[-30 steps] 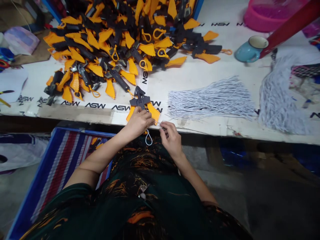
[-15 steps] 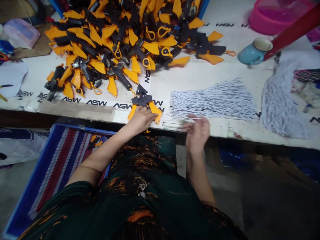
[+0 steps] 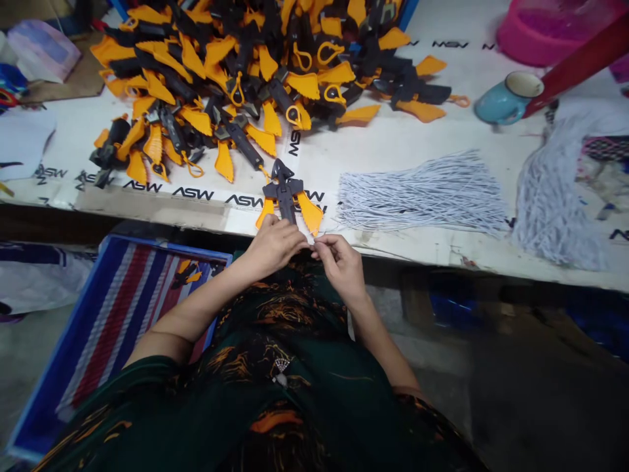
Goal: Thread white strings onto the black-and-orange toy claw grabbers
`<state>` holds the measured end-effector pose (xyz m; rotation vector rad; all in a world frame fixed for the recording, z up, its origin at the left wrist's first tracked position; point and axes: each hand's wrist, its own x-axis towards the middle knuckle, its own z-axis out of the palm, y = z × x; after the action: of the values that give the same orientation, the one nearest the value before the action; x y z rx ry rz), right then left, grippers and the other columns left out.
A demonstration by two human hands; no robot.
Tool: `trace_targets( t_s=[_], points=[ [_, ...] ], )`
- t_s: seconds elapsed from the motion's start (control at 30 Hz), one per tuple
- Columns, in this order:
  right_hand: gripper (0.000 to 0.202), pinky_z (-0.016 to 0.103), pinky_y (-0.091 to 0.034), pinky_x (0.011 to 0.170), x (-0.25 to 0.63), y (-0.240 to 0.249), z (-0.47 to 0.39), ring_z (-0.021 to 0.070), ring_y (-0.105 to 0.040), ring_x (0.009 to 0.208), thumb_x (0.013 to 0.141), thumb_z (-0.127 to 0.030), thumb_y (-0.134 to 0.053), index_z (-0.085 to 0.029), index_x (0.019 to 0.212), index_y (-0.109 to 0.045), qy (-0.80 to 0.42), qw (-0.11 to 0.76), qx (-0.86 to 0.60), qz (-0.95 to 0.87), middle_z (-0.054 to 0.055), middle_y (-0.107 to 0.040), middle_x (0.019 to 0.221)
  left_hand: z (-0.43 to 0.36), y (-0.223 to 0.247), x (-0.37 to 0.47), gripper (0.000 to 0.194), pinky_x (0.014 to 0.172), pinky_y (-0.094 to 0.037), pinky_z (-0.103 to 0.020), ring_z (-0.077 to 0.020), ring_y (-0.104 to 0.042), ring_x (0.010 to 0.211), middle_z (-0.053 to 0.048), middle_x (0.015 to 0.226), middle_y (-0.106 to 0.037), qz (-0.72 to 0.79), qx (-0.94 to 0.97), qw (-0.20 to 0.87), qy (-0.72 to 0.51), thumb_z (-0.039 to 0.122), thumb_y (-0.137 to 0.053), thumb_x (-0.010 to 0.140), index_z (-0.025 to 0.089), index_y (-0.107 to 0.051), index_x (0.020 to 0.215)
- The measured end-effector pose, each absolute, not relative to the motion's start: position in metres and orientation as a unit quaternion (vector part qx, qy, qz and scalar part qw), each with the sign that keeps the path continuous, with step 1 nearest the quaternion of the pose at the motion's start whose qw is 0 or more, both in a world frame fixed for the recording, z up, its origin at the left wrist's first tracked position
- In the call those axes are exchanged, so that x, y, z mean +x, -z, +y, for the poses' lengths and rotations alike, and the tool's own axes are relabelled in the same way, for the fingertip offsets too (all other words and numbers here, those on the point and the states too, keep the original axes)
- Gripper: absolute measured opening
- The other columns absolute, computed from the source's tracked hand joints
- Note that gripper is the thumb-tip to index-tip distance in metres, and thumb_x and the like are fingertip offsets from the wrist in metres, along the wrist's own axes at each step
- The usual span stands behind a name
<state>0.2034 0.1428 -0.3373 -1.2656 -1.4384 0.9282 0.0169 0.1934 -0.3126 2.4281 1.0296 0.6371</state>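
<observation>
A black plastic piece with orange wings point(image 3: 284, 190), like a toy bird or plane, lies at the table's front edge, its pointed end facing away. My left hand point(image 3: 275, 248) is closed over its near end and hides that part. My right hand point(image 3: 341, 265) pinches a thin white string beside the left fingertips; only a short bit of it shows between the two hands. Right of the piece lies a flat bundle of cut white strings point(image 3: 417, 193).
A heap of similar black and orange pieces point(image 3: 221, 72) covers the back left. Another string bundle point(image 3: 555, 196), a blue mug point(image 3: 501, 105) and a pink basin point(image 3: 515, 33) are on the right. A blue-rimmed striped tray point(image 3: 122, 308) holding a few pieces sits below the table, left.
My right hand has moved left from beside the string bundle to my left hand's fingertips. My left hand has shifted slightly down toward the piece's near end.
</observation>
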Motion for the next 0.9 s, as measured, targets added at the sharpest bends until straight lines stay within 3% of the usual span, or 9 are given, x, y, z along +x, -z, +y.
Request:
trace_targets(
  t_s=[0.13,0.23,0.3,0.4,0.47,0.53,0.67,0.9],
  points=[
    [0.010,0.030,-0.056,0.078,0.205,0.335,0.142,0.0155,-0.068,0.077,0.094,-0.030,-0.062,-0.022,0.092,-0.066,-0.319,0.479,-0.487,-0.657,0.003,-0.072,0.086,0.187,0.317,0.010,0.049,0.059,-0.040,-0.025,-0.0106,-0.049,0.054,0.000,0.060,-0.061,0.380,0.695,0.548,-0.270,0.058,-0.050,0.097,0.016,-0.072,0.085],
    [0.010,0.031,-0.054,0.078,0.197,0.334,0.138,0.0164,-0.067,0.081,0.094,-0.029,-0.061,-0.022,0.090,-0.066,-0.305,0.492,-0.480,-0.660,0.003,-0.072,0.087,0.179,0.323,0.013,0.053,0.048,-0.034,-0.023,-0.0075,-0.040,0.046,0.001,0.060,-0.061,0.370,0.590,0.642,-0.320,0.066,-0.056,0.090,0.015,-0.072,0.089],
    [0.013,0.030,-0.053,0.076,0.191,0.334,0.136,0.0158,-0.065,0.078,0.094,-0.033,-0.060,-0.022,0.090,-0.066,-0.336,0.495,-0.498,-0.627,0.004,-0.071,0.087,0.176,0.326,0.015,0.048,0.052,-0.040,-0.025,-0.0094,-0.049,0.053,-0.002,0.068,-0.067,0.380,0.614,0.585,-0.370,0.061,-0.057,0.092,0.016,-0.073,0.093],
    [0.025,0.028,-0.052,0.068,0.188,0.335,0.136,0.0133,-0.061,0.068,0.092,-0.046,-0.062,-0.022,0.092,-0.065,-0.459,0.484,-0.504,-0.549,0.002,-0.068,0.082,0.176,0.327,0.013,0.032,0.067,-0.045,-0.030,-0.0147,-0.062,0.073,-0.005,0.082,-0.073,0.387,0.746,0.361,-0.404,0.048,-0.059,0.096,0.020,-0.074,0.094],
    [0.037,0.026,-0.050,0.063,0.190,0.335,0.138,0.0113,-0.057,0.063,0.087,-0.057,-0.065,-0.021,0.091,-0.065,-0.560,0.464,-0.474,-0.496,0.000,-0.066,0.078,0.179,0.325,0.009,0.023,0.071,-0.042,-0.032,-0.0158,-0.063,0.077,-0.006,0.086,-0.074,0.365,0.828,0.214,-0.369,0.039,-0.059,0.097,0.022,-0.075,0.096],
    [0.044,0.024,-0.048,0.060,0.192,0.333,0.141,0.0095,-0.054,0.060,0.081,-0.063,-0.069,-0.020,0.087,-0.064,-0.623,0.441,-0.451,-0.462,-0.001,-0.064,0.074,0.183,0.324,0.003,0.019,0.070,-0.039,-0.033,-0.0154,-0.062,0.075,-0.004,0.089,-0.076,0.330,0.879,0.136,-0.316,0.034,-0.057,0.099,0.026,-0.074,0.099],
    [0.045,0.022,-0.043,0.056,0.194,0.327,0.146,0.0075,-0.048,0.056,0.072,-0.060,-0.079,-0.019,0.080,-0.062,-0.635,0.419,-0.462,-0.455,-0.005,-0.058,0.067,0.189,0.326,-0.007,0.022,0.070,-0.038,-0.034,-0.0145,-0.063,0.074,-0.003,0.092,-0.078,0.275,0.914,0.106,-0.278,0.032,-0.051,0.102,0.027,-0.073,0.100],
    [0.042,0.023,-0.042,0.056,0.193,0.325,0.148,0.0083,-0.048,0.056,0.075,-0.058,-0.077,-0.019,0.078,-0.061,-0.637,0.407,-0.443,-0.482,-0.004,-0.058,0.067,0.185,0.332,-0.010,0.013,0.069,-0.039,-0.031,-0.0108,-0.068,0.072,0.000,0.085,-0.078,0.253,0.889,0.110,-0.366,0.034,-0.062,0.097,0.026,-0.072,0.094]
  ],
)
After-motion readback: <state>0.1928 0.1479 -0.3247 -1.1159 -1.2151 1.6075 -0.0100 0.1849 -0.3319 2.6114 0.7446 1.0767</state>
